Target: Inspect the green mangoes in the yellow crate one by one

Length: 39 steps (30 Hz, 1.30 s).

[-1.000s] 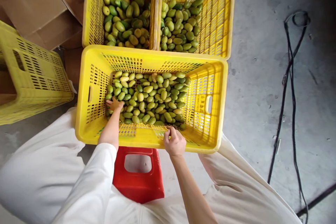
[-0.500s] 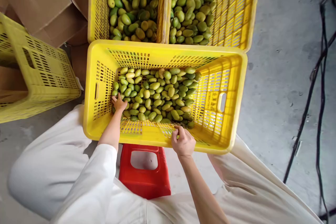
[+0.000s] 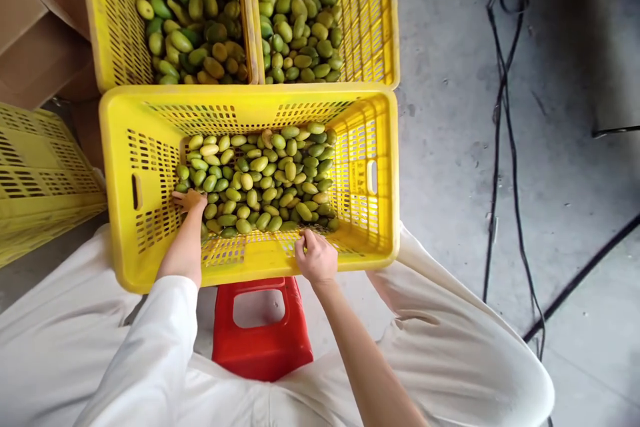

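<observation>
A yellow plastic crate (image 3: 253, 273) sits in front of me between my knees, tilted a little. Many oval green and yellowish fruits (image 3: 260, 180) cover its bottom. My left hand (image 3: 191, 201) reaches into the crate's left end, fingers stretched over the fruits there and touching them. At the near wall, right of the middle, my right hand (image 3: 316, 255) is closed with its fingers curled. What those fingers hold, if anything, is hidden.
Behind stands a divided pair of yellow crates (image 3: 395, 20) with more such fruits. Another yellow crate (image 3: 45, 173) and cardboard boxes (image 3: 40, 47) are at left. A red stool (image 3: 260, 353) is below the near crate. Black cables (image 3: 500, 93) lie on the right floor.
My view has turned to the right, so the crates appear farther left. My left hand stays at the left end of the fruits, my right hand by the near wall.
</observation>
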{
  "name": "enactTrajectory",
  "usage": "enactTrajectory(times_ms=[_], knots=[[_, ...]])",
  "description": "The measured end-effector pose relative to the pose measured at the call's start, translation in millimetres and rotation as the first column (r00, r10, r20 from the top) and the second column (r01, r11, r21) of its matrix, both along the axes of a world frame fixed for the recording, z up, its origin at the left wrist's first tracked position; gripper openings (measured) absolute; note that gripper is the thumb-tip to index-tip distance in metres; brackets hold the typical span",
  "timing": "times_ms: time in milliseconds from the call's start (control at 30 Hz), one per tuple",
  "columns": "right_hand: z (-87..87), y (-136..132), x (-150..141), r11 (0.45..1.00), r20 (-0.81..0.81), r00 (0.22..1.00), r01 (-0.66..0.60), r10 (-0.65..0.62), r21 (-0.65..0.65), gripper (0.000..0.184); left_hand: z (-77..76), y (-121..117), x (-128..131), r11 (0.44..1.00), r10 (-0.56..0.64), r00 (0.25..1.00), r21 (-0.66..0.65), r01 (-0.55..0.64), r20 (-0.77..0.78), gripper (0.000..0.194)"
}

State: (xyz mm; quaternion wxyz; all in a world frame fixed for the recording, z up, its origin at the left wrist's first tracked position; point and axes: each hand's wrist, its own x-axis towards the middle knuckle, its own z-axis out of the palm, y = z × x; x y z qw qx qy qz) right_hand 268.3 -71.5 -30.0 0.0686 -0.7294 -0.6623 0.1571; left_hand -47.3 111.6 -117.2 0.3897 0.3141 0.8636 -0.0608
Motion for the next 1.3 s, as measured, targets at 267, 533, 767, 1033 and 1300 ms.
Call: enactTrajectory(times_ms=[267,533,767,1033,1300], knots=[[21.2,21,-9,0.905,0.073,0.992,0.123,-0.102,-0.407,0.022,-20.6,-13,6,0.980,0.195,0.953,0.082,-0.181,-0.231,0.058],[1.3,42,-6,0.771,0.190,0.956,0.291,-0.221,-0.566,0.028,15.1,-35,-1,0.947,0.271,0.962,0.185,-0.262,-0.024,0.044],[-60.5,97,-3,0.863,0.015,1.000,0.027,-0.023,-0.504,0.046,72.9,-70,-2,0.841,0.291,0.900,0.363,-0.402,0.324,0.052],[-107.8,120,1,0.847,-0.187,0.973,-0.209,0.132,-0.489,0.062,112.1,-154,11,0.712,0.201,0.815,0.491,-0.503,0.544,0.065],[-109.4,134,5,0.857,-0.277,0.949,-0.016,-0.149,-0.516,0.028,102.8,-162,25,0.609,0.133,0.919,0.701,-0.371,0.371,0.062]])
